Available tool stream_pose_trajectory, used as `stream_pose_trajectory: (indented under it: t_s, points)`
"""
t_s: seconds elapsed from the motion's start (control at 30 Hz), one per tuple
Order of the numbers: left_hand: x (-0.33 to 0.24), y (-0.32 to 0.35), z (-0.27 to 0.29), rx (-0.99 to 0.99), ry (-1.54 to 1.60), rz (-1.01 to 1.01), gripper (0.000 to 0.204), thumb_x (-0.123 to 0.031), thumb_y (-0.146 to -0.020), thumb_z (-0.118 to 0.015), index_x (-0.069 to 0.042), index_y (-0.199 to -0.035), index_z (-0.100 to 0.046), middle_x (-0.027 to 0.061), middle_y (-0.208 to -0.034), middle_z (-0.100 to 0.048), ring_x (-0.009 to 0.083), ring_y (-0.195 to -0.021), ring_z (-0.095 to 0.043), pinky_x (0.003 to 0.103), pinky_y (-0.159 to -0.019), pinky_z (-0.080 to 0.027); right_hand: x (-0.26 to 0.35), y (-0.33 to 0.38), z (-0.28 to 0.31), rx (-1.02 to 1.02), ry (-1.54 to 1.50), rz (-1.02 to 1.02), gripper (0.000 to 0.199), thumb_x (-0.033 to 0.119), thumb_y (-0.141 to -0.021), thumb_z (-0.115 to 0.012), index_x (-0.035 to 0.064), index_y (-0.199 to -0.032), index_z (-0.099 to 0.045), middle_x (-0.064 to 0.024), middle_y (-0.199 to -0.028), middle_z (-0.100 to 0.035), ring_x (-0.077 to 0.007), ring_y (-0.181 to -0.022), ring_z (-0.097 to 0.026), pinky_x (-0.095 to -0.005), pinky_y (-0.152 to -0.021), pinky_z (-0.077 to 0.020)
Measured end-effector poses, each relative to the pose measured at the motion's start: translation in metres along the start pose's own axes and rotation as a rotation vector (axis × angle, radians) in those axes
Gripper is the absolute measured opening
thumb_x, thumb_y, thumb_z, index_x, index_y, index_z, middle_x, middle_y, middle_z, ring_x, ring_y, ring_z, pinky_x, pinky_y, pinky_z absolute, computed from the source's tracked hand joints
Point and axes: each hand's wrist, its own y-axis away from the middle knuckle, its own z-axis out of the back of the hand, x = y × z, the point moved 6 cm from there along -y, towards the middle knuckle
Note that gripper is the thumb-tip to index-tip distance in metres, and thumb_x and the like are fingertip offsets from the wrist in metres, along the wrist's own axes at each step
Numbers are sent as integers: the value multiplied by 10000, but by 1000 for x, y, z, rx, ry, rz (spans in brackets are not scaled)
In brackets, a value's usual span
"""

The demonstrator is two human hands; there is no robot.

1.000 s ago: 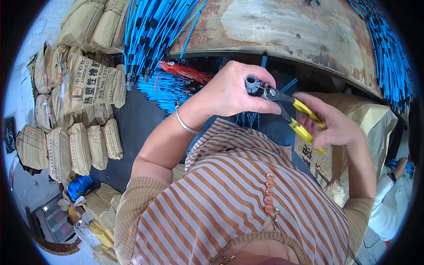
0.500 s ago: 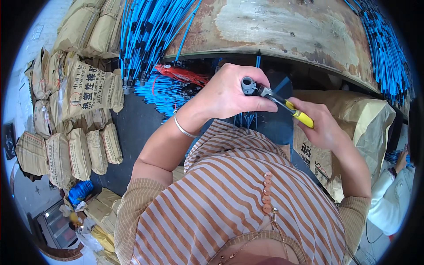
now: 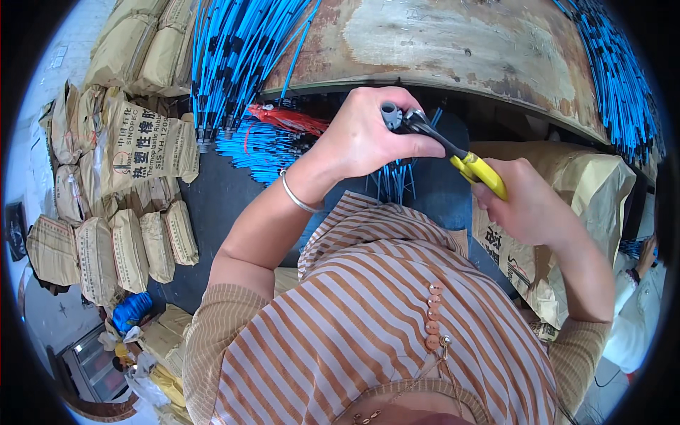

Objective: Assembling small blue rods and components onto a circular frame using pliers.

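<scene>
**Gripping a grey fitting in yellow-handled pliers**

Holding the small grey fitting (image 3: 390,113) in the upper middle of the frame, the left hand (image 3: 368,138) is closed round it, while the right hand (image 3: 528,205) squeezes the pliers (image 3: 460,159) whose nose bites beside it. The work looks mid-way: blue cables (image 3: 241,64) on the rusty worktop (image 3: 453,42) wait above. Since half a second ago, both hands have risen slightly, the pliers staying clamped.

- Left hand (image 3: 365,138) raised toward twelve o'clock, fingers curled into a closed fist, wrist bent.
- Right hand (image 3: 528,205) at three o'clock, fingers clenched, forearm angled upward.
</scene>
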Motion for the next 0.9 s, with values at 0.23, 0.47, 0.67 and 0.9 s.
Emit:
stream_pose_trajectory:
  t_s: [0.23,0.47,0.67,0.9]
  points:
    - [7,-8,5,76,145,-205,431,-204,-729,-716,-11,-1089,-578,77,-728,-641,139,-664,-554,228,-652,-437,-48,-70,-49,-335,-322,297,246,71,-785,-640,7,-1006,-553,-65,-863,-605,-155,-745,-546,-289,-708,-439]
    - [27,-4,26,25,1072,-142,510,-297,-851,-580,-21,-1259,-450,135,-890,-658,196,-813,-597,272,-760,-458,-40,-99,-72,-301,-628,419,365,150,-766,-697,11,-1065,-541,-89,-982,-613,-175,-878,-562,-292,-829,-437]
    - [58,20,17,-207,589,-138,413,-133,-798,-608,-19,-1181,-506,178,-1003,-643,250,-910,-614,320,-815,-475,-40,-97,-73,-385,-607,454,469,119,-769,-691,17,-1167,-465,-129,-1077,-570,-186,-904,-549,-312,-825,-442]
    - [48,18,5,-112,535,-190,371,9,-678,-670,-36,-1031,-567,91,-887,-649,172,-785,-587,266,-732,-464,-30,-27,-44,-389,-730,580,611,25,-763,-651,68,-1299,-361,-133,-1130,-504,-213,-971,-513,-349,-849,-440]
